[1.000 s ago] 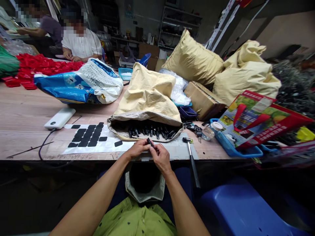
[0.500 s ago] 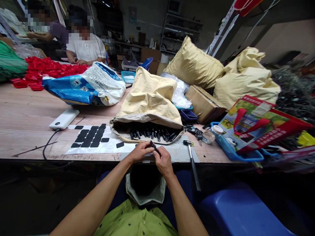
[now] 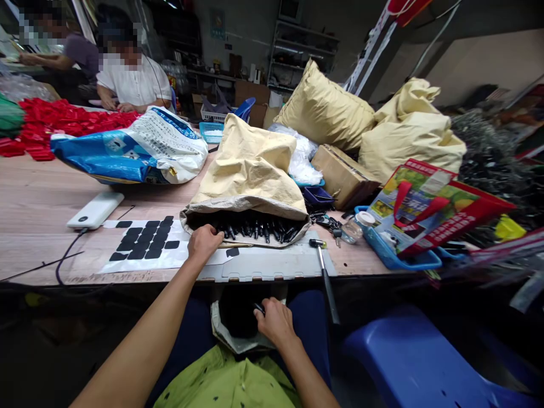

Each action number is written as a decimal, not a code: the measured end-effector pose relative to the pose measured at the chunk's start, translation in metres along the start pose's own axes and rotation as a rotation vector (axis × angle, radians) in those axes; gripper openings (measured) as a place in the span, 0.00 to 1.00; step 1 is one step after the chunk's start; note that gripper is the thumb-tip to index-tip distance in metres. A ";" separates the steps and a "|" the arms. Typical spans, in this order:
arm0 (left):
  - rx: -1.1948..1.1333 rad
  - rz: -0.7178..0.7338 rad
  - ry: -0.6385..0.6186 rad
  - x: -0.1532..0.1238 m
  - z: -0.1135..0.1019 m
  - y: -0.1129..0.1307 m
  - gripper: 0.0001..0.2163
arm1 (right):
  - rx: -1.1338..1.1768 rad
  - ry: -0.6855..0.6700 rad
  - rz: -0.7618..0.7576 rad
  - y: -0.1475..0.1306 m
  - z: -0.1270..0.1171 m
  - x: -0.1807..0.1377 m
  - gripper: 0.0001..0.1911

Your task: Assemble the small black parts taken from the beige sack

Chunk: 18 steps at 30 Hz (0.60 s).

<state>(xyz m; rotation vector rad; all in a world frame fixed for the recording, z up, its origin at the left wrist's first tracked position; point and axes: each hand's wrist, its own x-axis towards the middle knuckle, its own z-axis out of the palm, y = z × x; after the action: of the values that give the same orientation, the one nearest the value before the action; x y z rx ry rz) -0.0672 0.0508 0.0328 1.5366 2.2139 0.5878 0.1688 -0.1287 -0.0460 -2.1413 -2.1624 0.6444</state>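
My left hand (image 3: 205, 243) is at the left side of the mouth of a beige sack (image 3: 250, 164), its fingers closed at the tip of a slim black tube-like part. Several more such black parts (image 3: 257, 228) lie in the sack's opening. Below the table edge, my right hand (image 3: 274, 322) grips another slim black part (image 3: 259, 307) over an open grey-lined bag (image 3: 221, 328) between my knees. The inside of that bag is dark. Left of my left hand lies a white sheet (image 3: 106, 262) with several rounded black patches (image 3: 147, 238).
A small hammer (image 3: 325, 277) overhangs the table edge. At right are keys (image 3: 337, 235), a clear jar (image 3: 352, 231), a blue basket (image 3: 385, 255) and a blue stool (image 3: 408, 351). A white power bank (image 3: 96, 209) with a cable lies left. Two people (image 3: 131, 85) sit at the back left.
My hands were together at the table edge with a black part between them. Now the left has moved left to the sack's mouth, and the right has gone down over the lap bag.
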 end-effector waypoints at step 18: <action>-0.395 0.385 0.094 -0.064 0.010 0.000 0.10 | 0.228 0.828 0.120 0.059 -0.100 -0.003 0.15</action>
<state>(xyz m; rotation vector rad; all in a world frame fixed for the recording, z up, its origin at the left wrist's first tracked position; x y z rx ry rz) -0.0407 -0.0079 0.0292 1.7444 1.7242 1.1554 0.2554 -0.1073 0.0282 -1.9265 -1.4499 -0.0270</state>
